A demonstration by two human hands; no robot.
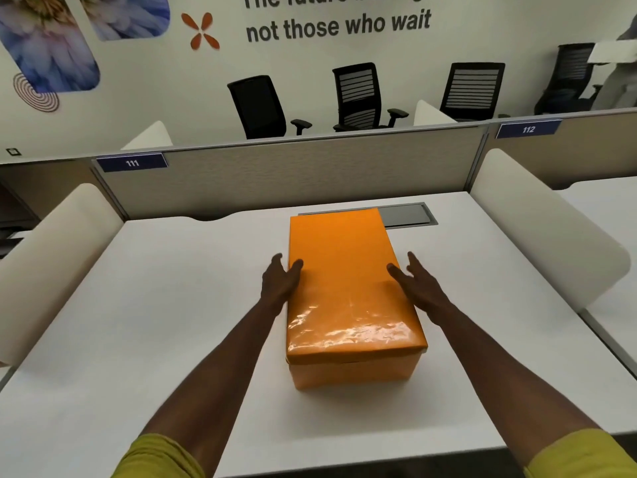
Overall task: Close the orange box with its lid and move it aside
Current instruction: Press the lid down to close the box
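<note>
Orange box (351, 372): stands mid-tabletop (138, 322), long axis running away from the viewer, far end overlapping a grey cable hatch (408, 214). Lid (344, 281): orange, glossy, seated on top of the box. Left hand (280, 279): fingers spread, grip apart, thumb on the lid's left edge. Right hand (415, 281): fingers spread, grip apart, thumb touching the lid's right edge. Yellow-green sleeves at both upper arms.

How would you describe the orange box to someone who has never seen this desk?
Find the white desk before the grey partition. At its middle stands the box, lid on, one hand at each long side. It is the only orange, glossy thing there.
</note>
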